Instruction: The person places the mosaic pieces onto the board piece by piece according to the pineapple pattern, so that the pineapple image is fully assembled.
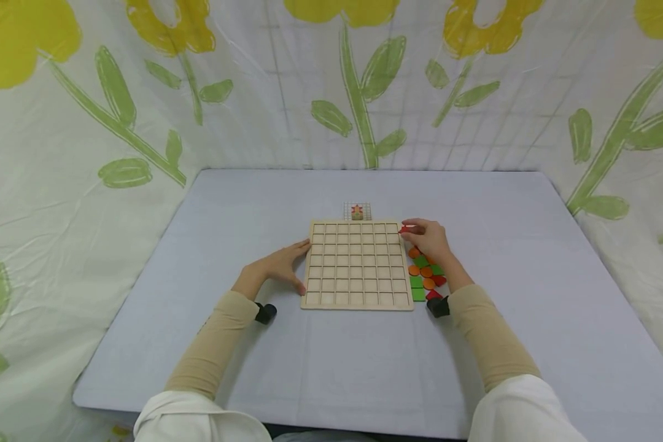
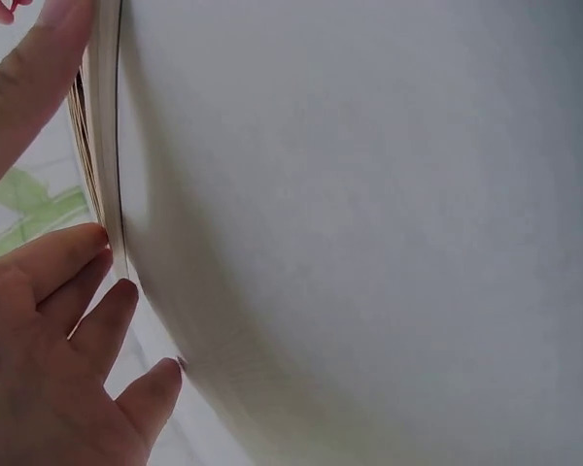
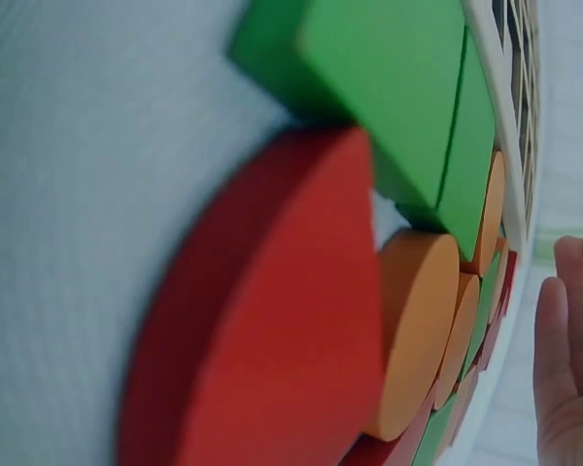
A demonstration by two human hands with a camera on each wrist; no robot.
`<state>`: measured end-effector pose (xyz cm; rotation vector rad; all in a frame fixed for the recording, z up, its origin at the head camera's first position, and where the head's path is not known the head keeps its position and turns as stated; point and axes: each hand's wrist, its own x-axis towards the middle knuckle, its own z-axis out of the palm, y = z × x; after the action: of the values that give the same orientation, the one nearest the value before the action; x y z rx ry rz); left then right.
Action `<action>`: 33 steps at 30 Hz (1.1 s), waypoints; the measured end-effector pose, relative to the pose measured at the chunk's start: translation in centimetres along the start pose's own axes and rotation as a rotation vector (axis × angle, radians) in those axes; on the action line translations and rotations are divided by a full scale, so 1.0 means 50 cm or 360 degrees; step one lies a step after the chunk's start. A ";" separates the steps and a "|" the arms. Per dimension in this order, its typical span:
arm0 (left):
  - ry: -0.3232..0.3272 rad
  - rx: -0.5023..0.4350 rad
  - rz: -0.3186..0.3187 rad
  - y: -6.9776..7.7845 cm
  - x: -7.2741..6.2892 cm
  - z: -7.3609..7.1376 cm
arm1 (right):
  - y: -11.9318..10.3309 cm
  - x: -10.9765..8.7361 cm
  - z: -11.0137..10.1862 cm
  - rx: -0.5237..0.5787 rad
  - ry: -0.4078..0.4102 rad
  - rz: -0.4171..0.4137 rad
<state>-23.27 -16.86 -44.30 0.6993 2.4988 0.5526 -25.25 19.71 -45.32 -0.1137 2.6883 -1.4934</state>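
Observation:
A square wooden grid board [image 1: 359, 309] lies on the table, its cells bare. Along its left edge rests my left hand [image 1: 276, 265], thumb and fingers spread; the left wrist view shows fingertips against the board's side [image 2: 105, 146]. My right hand [image 1: 432, 240] pinches a small red piece [image 1: 404, 229] by the board's far right corner; its exact shape is too small to tell. In the right wrist view, some fingers [image 3: 568, 340] show at the right edge, and the pinched piece is out of sight. A small printed pattern card [image 1: 356, 212] lies just beyond the board.
Right of the board are several loose pieces: green squares [image 1: 418, 294], orange discs [image 1: 428, 283] and red pieces with a curved side [image 3: 291, 330]. A white cloth covers the table [image 1: 364, 368]. A flower-printed curtain [image 1: 331, 80] hangs behind it.

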 end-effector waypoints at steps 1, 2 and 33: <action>-0.0004 -0.0004 0.0002 0.000 0.000 0.000 | 0.000 0.000 0.002 0.0004 0.0007 -0.0016; -0.0006 -0.0007 0.0006 0.000 -0.001 0.001 | -0.001 0.000 0.004 0.0011 0.0014 -0.0033; -0.0006 0.0012 -0.0023 0.001 0.006 0.003 | -0.057 0.037 0.079 -0.0044 -0.0135 -0.0123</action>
<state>-23.38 -16.62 -44.48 0.6838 2.5020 0.5363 -26.65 14.72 -45.03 -0.2793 2.6664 -1.4368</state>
